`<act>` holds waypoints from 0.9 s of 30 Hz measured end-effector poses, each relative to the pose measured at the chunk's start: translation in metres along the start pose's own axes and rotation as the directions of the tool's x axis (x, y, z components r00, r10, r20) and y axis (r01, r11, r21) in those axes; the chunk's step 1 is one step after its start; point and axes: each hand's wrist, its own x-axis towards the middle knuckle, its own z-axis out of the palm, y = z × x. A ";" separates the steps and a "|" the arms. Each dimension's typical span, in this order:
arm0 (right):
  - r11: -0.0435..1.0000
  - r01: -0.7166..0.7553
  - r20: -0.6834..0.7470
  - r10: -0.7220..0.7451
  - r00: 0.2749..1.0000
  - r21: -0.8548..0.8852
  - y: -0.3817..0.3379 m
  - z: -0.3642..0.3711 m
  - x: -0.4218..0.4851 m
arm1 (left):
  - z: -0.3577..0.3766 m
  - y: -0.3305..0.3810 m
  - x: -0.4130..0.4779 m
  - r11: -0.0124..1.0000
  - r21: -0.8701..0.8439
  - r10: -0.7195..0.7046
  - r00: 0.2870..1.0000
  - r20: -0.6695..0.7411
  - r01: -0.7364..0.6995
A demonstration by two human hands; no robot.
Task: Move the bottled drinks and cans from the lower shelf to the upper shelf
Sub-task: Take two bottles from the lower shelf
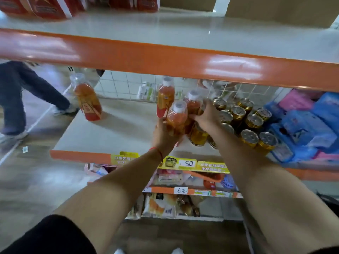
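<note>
Head view, looking down, near shelves (pixel 117 131)

On the shelf (pixel 113 129), three bottles (pixel 166 97) stand just left of the cans (pixel 253 121); a lone bottle (pixel 88 101) stands well left of them, and packs (pixel 308 125) lie just right.

Both forearms stretch forward (red cord (pixel 159 152) on left wrist); left hand (pixel 163 136) grips the front bottle (pixel 177 116), right hand (pixel 206 117) curls round the rear bottle (pixel 193 103).

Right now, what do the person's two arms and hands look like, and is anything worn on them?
The left hand and right hand are bare, with no gloves, and both forearms are uncovered. A thin red string bracelet circles the left wrist. A black sleeve covers the left upper arm.
</note>
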 end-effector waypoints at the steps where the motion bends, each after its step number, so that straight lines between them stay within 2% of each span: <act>1: 0.999 0.023 0.020 -0.022 1.000 -0.030 -0.001 0.003 0.006 | 0.002 -0.002 0.001 1.000 0.004 -0.009 1.000 -0.019 0.009; 4: 0.998 0.046 0.093 -0.042 0.995 -0.043 -0.005 0.010 0.015 | 0.005 0.010 -0.003 1.000 0.027 0.017 0.998 -0.066 -0.016; 9: 0.995 0.095 0.060 -0.097 0.993 0.041 -0.006 0.019 0.018 | 0.003 0.014 0.001 0.998 0.044 0.045 0.997 -0.068 -0.042; 13: 0.992 0.099 0.098 -0.106 0.990 0.075 -0.009 0.023 0.008 | -0.026 -0.002 0.007 1.000 -0.005 0.012 0.998 -0.062 -0.012; 17: 0.985 0.131 0.155 -0.147 0.977 0.109 -0.019 0.038 -0.013 | -0.073 -0.017 0.006 0.999 0.042 0.033 0.998 -0.053 -0.031; 20: 0.981 0.184 0.163 -0.193 0.968 0.066 -0.032 0.056 -0.032 | -0.106 -0.030 0.007 0.999 0.038 0.035 0.999 0.005 -0.035; 27: 0.966 0.222 0.152 -0.241 0.958 0.132 -0.050 0.088 -0.059 | -0.151 -0.046 0.005 0.998 -0.053 0.051 0.986 0.158 -0.043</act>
